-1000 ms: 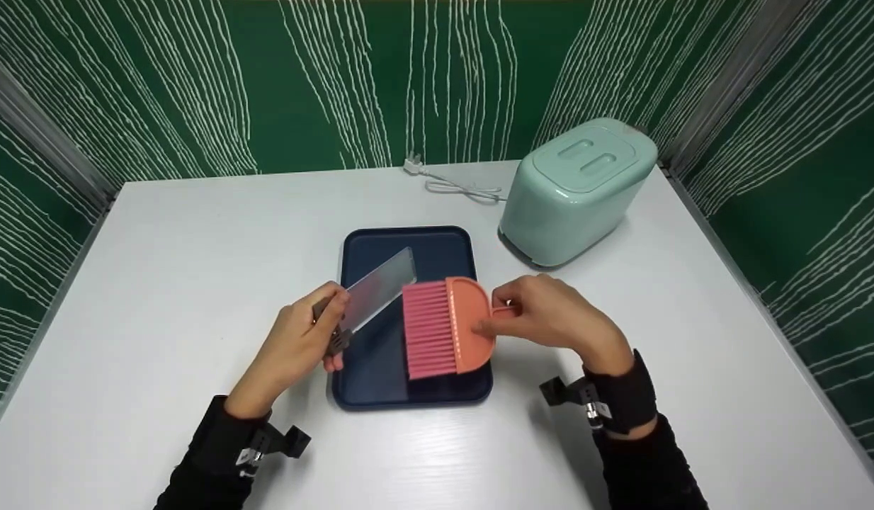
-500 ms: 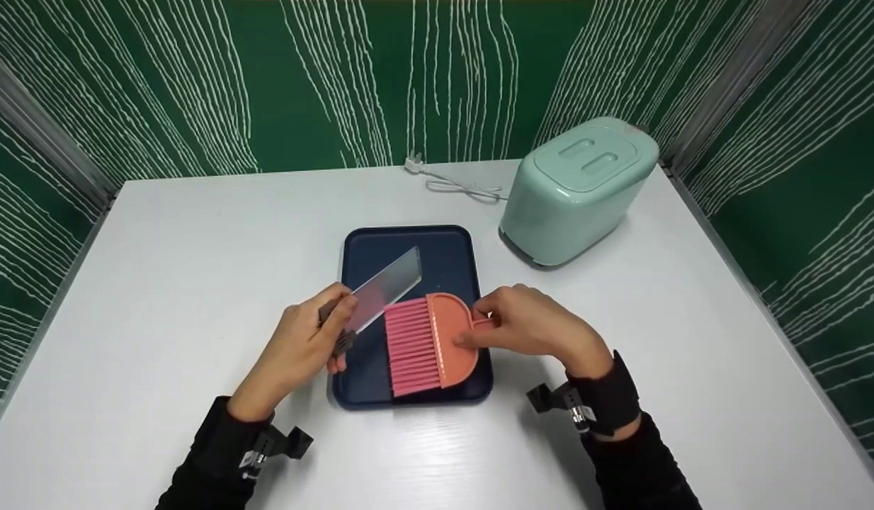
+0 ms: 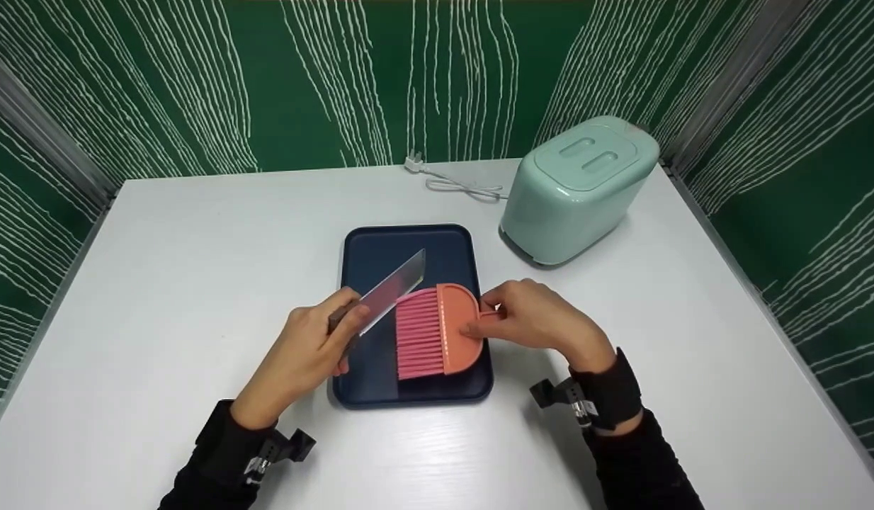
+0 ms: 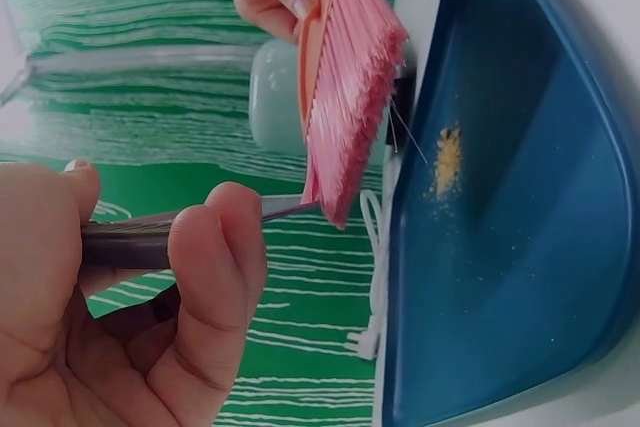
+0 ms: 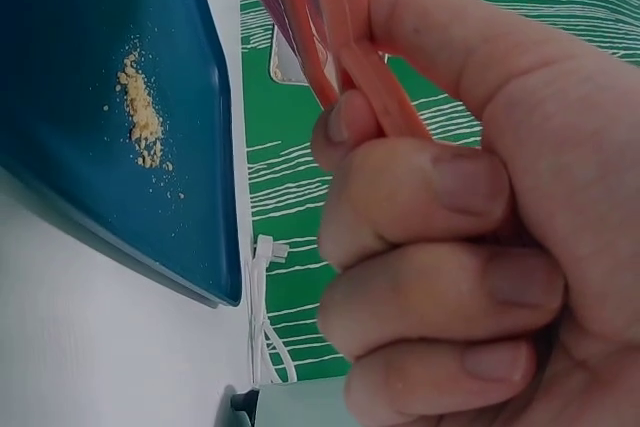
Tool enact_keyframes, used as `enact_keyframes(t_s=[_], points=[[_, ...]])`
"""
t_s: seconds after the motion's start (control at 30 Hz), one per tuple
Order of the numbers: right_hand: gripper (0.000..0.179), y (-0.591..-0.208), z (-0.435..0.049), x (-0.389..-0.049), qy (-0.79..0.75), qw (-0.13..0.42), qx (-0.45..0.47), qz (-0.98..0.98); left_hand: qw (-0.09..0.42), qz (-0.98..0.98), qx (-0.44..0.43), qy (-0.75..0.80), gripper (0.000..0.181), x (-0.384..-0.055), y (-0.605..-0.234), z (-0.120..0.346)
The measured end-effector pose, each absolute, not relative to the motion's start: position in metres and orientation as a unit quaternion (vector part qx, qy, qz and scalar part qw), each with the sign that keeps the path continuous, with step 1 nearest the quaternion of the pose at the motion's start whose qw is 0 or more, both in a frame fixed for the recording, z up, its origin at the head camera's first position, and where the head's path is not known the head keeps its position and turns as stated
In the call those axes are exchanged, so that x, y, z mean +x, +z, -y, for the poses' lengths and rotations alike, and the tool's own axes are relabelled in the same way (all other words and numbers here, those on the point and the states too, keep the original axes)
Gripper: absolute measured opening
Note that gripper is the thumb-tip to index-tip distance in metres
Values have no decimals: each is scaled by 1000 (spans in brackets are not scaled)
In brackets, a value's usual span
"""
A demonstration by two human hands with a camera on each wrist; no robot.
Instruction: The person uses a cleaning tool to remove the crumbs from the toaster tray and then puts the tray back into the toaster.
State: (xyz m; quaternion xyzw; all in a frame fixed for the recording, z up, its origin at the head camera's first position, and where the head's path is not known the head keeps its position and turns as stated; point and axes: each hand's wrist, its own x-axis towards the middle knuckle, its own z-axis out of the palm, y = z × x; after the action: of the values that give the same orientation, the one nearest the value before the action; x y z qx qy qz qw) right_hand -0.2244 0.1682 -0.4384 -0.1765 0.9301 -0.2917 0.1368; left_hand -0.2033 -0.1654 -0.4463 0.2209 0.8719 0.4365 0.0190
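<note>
My left hand [image 3: 313,340] grips the dark handle of a flat metal scraper [image 3: 398,283], its blade tilted over the dark blue tray [image 3: 380,244]. My right hand [image 3: 540,315] pinches an orange hand brush [image 3: 460,329] by its looped handle, thumb against the flat head. Its pink bristles [image 4: 355,97] point left and meet the blade's far end in the left wrist view, above the tray. A small heap of yellow crumbs [image 5: 142,112] lies on the tray floor, with fine specks scattered round it. Curled fingers hide much of the scraper's handle.
A mint-green toaster [image 3: 575,198] with a closed top stands behind and to the right of the tray. Its white cord and plug [image 3: 413,164] lie near the table's back edge. Green panels with white streaks [image 3: 380,78] enclose the back and sides.
The right hand has swept the brush left and toward the body, then partly back up. The left hand has shifted slightly right, and the scraper's blade now stands more on edge.
</note>
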Motion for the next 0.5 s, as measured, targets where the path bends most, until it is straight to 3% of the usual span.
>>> enact_keyframes(t_s=[0.2, 0.5], points=[[40, -441, -173, -228, -293, 140, -164, -931, 11, -873, 230, 429, 21, -203, -446, 166], [50, -442, -182, -232, -303, 150, -133, -932, 0, -880, 240, 411, 20, -200, -444, 165]])
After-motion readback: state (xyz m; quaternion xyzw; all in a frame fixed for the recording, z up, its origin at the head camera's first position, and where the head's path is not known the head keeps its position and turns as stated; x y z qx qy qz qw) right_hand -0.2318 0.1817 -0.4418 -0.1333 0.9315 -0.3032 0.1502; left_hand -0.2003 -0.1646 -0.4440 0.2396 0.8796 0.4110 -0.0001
